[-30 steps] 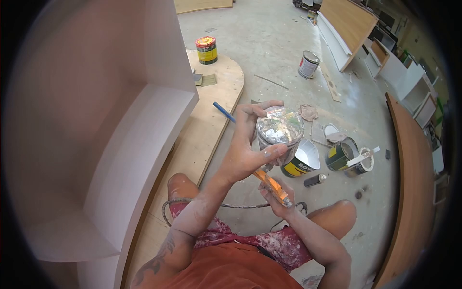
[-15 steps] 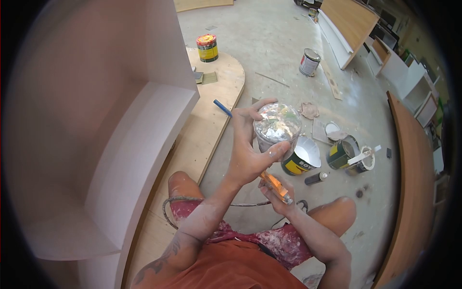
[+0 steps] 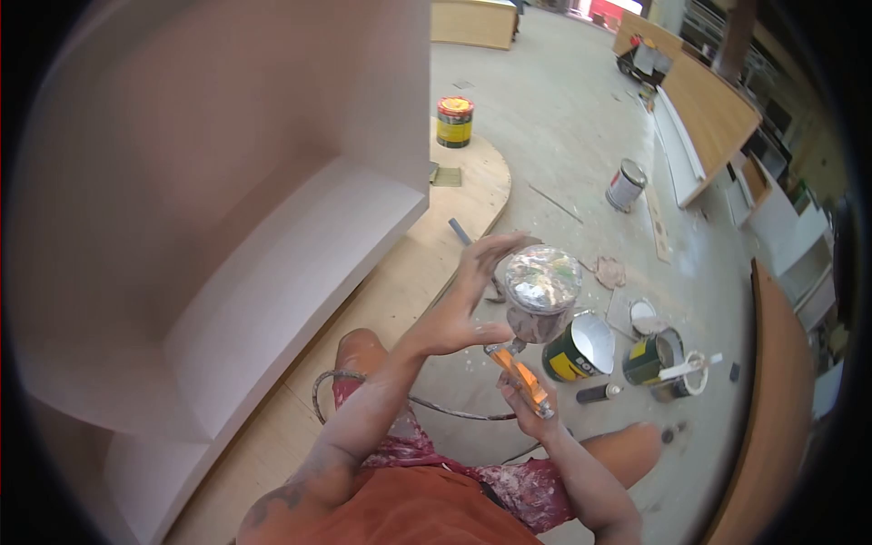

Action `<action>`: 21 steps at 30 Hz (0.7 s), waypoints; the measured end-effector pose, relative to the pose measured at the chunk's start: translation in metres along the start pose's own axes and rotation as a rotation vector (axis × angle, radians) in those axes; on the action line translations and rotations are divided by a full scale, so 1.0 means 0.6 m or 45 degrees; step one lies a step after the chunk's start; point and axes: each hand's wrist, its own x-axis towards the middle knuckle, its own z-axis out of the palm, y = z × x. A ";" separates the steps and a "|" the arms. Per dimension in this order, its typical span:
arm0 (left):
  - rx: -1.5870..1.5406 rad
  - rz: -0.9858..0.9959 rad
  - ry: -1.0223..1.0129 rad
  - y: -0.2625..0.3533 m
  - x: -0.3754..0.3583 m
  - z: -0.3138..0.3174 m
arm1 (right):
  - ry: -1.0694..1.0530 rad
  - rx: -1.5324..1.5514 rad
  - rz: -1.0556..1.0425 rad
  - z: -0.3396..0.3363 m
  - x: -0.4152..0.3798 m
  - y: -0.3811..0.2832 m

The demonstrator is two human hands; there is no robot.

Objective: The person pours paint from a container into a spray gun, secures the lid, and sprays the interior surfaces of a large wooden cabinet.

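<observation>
My right hand [image 3: 525,411] is wrapped around the handle of a spray gun [image 3: 520,372] with an orange body. On top of the gun sits its round cup [image 3: 543,280], translucent grey with a shiny, paint-smeared silvery lid. My left hand [image 3: 454,313] is held to the left of the cup, fingers and thumb spread apart in a C shape, and a gap shows between most of the palm and the cup. Whether its fingertips touch the lid's far edge is hard to tell. A dark hose [image 3: 454,411] runs across my lap toward the gun.
A pale curved cabinet [image 3: 291,263] rises close on my left beside a plywood panel [image 3: 481,168] bearing a red-and-yellow can [image 3: 455,122]. Right of the gun stand an open paint can [image 3: 565,361], a small dark bottle [image 3: 595,393] and a green tub [image 3: 641,361]. A brown board [image 3: 772,391] stands at right.
My left hand has opened and drawn off the cup, which it was gripping around the lid. My view has turned, so surroundings sit lower and mostly further right. The right hand keeps hold of the spray gun.
</observation>
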 end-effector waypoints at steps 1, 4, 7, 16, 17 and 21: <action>0.008 -0.034 0.042 -0.004 -0.030 -0.022 | -0.030 -0.011 -0.016 0.003 0.005 -0.007; 0.619 -0.553 -0.151 0.001 -0.142 -0.125 | -0.010 0.070 -0.125 0.013 0.028 -0.027; 1.423 -0.849 -0.473 -0.040 -0.328 -0.203 | 0.001 0.336 -0.065 0.003 0.062 -0.065; 1.518 -1.363 0.585 0.168 -0.616 -0.216 | 0.511 0.416 -0.007 0.021 0.253 -0.278; 1.454 -1.394 0.739 0.160 -0.686 -0.204 | 0.492 0.376 0.060 0.037 0.269 -0.274; 1.325 -1.474 1.108 0.148 -0.882 -0.123 | 0.551 0.276 0.521 0.153 0.316 -0.174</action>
